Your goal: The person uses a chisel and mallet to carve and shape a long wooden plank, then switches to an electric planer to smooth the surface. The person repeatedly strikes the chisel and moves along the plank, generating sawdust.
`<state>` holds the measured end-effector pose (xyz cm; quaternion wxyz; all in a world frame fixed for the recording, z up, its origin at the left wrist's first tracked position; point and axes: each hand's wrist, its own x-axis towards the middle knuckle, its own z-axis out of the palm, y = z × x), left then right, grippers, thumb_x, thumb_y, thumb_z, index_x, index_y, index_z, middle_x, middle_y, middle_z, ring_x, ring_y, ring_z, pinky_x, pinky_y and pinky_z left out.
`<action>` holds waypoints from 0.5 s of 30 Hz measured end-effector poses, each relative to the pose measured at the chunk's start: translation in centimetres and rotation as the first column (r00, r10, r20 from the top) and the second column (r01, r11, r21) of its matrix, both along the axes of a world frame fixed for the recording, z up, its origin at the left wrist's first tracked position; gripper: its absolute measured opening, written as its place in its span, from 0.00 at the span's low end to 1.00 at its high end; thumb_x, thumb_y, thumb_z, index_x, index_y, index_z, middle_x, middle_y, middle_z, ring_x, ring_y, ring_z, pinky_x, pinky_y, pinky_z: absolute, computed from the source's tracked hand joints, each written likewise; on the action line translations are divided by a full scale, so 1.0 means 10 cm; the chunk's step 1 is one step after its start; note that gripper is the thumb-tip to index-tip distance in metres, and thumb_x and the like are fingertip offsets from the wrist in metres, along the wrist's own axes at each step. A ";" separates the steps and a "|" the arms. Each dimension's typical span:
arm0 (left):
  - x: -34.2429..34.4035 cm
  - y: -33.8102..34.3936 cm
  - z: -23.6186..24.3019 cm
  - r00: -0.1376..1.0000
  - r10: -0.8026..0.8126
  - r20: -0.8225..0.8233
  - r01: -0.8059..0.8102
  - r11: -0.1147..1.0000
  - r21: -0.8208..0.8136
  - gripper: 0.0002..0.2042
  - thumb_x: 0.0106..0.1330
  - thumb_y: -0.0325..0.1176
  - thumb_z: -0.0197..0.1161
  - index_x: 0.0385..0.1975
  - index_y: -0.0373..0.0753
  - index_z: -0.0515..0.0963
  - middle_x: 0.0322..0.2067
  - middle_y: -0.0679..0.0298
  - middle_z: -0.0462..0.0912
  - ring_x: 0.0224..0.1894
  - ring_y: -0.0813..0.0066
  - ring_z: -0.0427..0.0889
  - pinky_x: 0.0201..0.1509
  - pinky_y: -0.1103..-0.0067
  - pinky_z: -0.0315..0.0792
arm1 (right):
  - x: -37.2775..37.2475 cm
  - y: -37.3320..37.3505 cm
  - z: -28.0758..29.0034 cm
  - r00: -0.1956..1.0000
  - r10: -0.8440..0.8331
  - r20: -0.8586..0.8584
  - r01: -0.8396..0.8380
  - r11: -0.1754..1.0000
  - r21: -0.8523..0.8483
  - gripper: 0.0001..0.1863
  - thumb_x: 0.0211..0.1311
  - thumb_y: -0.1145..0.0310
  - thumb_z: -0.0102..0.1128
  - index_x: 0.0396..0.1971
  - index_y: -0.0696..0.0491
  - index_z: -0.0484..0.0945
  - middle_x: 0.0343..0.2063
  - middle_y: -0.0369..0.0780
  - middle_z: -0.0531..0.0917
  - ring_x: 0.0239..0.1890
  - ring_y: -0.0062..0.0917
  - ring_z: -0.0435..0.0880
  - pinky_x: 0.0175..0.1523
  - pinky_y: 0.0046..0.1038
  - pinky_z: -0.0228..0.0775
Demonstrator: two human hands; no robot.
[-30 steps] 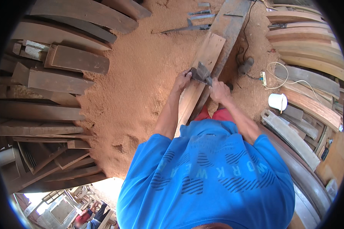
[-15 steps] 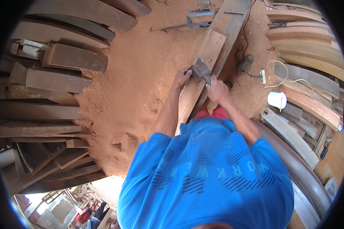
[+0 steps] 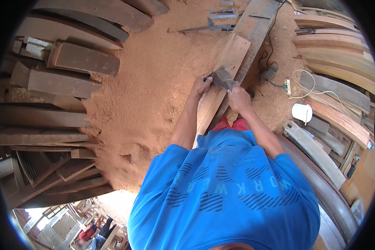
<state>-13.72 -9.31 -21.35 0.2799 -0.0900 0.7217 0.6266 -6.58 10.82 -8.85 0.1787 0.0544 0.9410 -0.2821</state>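
Note:
A dark grey flat sheet [image 3: 223,78] with pale smudges spans the gap between my hands, over a pale brown wooden board [image 3: 232,55]. My left hand [image 3: 201,86] pinches its left corner at the board's left edge. My right hand [image 3: 239,99] is closed on its lower right corner, past the board's right edge. Whether the sheet touches the board, and its exact kind, I cannot tell. The board lies lengthwise on a longer, worn grey plank [image 3: 258,26], its near end hidden by my blue shirt.
Sawdust [image 3: 154,83] covers the floor. Long-bladed hand tools [image 3: 210,28] lie beyond on the left. Curved timbers [image 3: 75,85] line the left side, more timbers [image 3: 333,43] the right. A white bucket [image 3: 301,112], cabled power strip [image 3: 288,86] and dark motor-like object [image 3: 269,72] are at right.
The whole view has shifted slightly, so things appear a little further right. Both hands keep hold of the sheet, at nearly the same spot on the board; the sheet's face looks slightly blurred now.

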 end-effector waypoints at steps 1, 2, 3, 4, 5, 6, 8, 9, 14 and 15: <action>-0.01 -0.01 -0.02 1.000 0.011 -0.004 -0.010 0.999 0.030 0.20 0.75 0.35 0.59 0.65 0.39 0.78 0.53 0.58 0.87 0.52 0.73 0.83 0.59 0.76 0.74 | -0.08 0.01 0.01 0.996 0.012 0.092 -0.018 0.998 0.064 0.17 0.68 0.65 0.58 0.47 0.64 0.70 0.36 0.63 0.85 0.43 0.61 0.85 0.49 0.56 0.75; -0.03 -0.02 -0.03 1.000 0.021 -0.008 -0.021 0.998 0.060 0.20 0.75 0.35 0.59 0.64 0.38 0.78 0.53 0.58 0.87 0.52 0.72 0.83 0.59 0.76 0.74 | -0.12 0.04 0.04 0.997 0.033 0.070 -0.037 0.998 0.056 0.17 0.69 0.65 0.58 0.46 0.63 0.70 0.37 0.63 0.85 0.43 0.61 0.85 0.50 0.56 0.75; -0.08 -0.01 0.02 0.999 -0.023 -0.027 0.022 0.999 -0.024 0.20 0.76 0.34 0.59 0.65 0.37 0.77 0.53 0.59 0.86 0.52 0.73 0.82 0.60 0.76 0.74 | -0.16 0.07 0.07 0.997 0.049 0.055 -0.052 0.997 0.050 0.16 0.69 0.65 0.57 0.46 0.63 0.70 0.37 0.63 0.85 0.43 0.61 0.85 0.50 0.56 0.75; -0.05 0.01 0.09 0.997 -0.070 -0.028 0.067 0.992 -0.105 0.21 0.76 0.34 0.59 0.66 0.35 0.76 0.54 0.59 0.85 0.51 0.73 0.81 0.60 0.76 0.73 | -0.14 0.10 0.10 0.997 0.063 0.054 -0.066 0.997 0.047 0.16 0.69 0.65 0.57 0.46 0.63 0.70 0.37 0.63 0.85 0.43 0.61 0.85 0.50 0.56 0.75; -0.06 0.04 0.16 0.993 -0.118 -0.026 0.111 0.976 -0.185 0.21 0.77 0.34 0.58 0.66 0.33 0.75 0.54 0.59 0.85 0.51 0.73 0.81 0.60 0.76 0.73 | -0.12 0.10 0.14 0.999 0.039 0.025 -0.040 0.999 0.033 0.16 0.69 0.65 0.58 0.46 0.63 0.70 0.37 0.63 0.85 0.44 0.60 0.85 0.50 0.56 0.76; -0.10 0.08 0.32 0.999 -0.024 -0.021 0.023 0.999 -0.025 0.21 0.76 0.33 0.58 0.65 0.33 0.76 0.53 0.59 0.85 0.50 0.73 0.81 0.60 0.76 0.73 | -0.08 0.06 0.23 1.000 0.024 0.000 -0.024 1.000 0.017 0.17 0.68 0.65 0.58 0.46 0.63 0.70 0.37 0.63 0.85 0.44 0.60 0.86 0.50 0.56 0.76; -0.02 0.08 0.29 0.999 0.015 0.030 -0.015 1.000 0.021 0.20 0.76 0.32 0.58 0.65 0.34 0.77 0.53 0.59 0.85 0.51 0.73 0.81 0.60 0.76 0.73 | 0.00 0.06 0.15 0.999 0.019 0.031 -0.019 1.000 0.023 0.17 0.68 0.64 0.59 0.46 0.63 0.70 0.38 0.64 0.85 0.44 0.60 0.86 0.51 0.56 0.76; -0.02 0.10 0.31 0.998 0.028 0.047 -0.030 0.999 0.045 0.20 0.76 0.32 0.58 0.65 0.34 0.77 0.53 0.58 0.85 0.51 0.73 0.81 0.60 0.76 0.74 | 0.04 0.08 -0.02 0.997 0.025 0.078 -0.028 0.999 0.045 0.17 0.69 0.64 0.59 0.46 0.63 0.70 0.37 0.64 0.85 0.44 0.60 0.86 0.50 0.56 0.76; -0.07 0.06 0.25 1.000 -0.014 0.002 0.014 1.000 -0.025 0.20 0.76 0.33 0.58 0.66 0.35 0.76 0.54 0.58 0.85 0.53 0.73 0.81 0.61 0.77 0.73 | 0.08 0.07 0.16 0.994 0.075 0.080 -0.077 0.997 0.032 0.17 0.69 0.63 0.59 0.45 0.62 0.70 0.38 0.64 0.84 0.44 0.60 0.86 0.50 0.57 0.75; -0.06 0.07 0.33 1.000 -0.001 0.014 0.001 1.000 -0.012 0.20 0.77 0.33 0.58 0.66 0.35 0.76 0.54 0.58 0.85 0.53 0.73 0.81 0.61 0.77 0.73 | 0.10 0.07 0.18 0.997 0.061 0.041 -0.061 0.998 0.002 0.17 0.69 0.63 0.59 0.45 0.62 0.70 0.38 0.64 0.84 0.45 0.59 0.86 0.50 0.57 0.76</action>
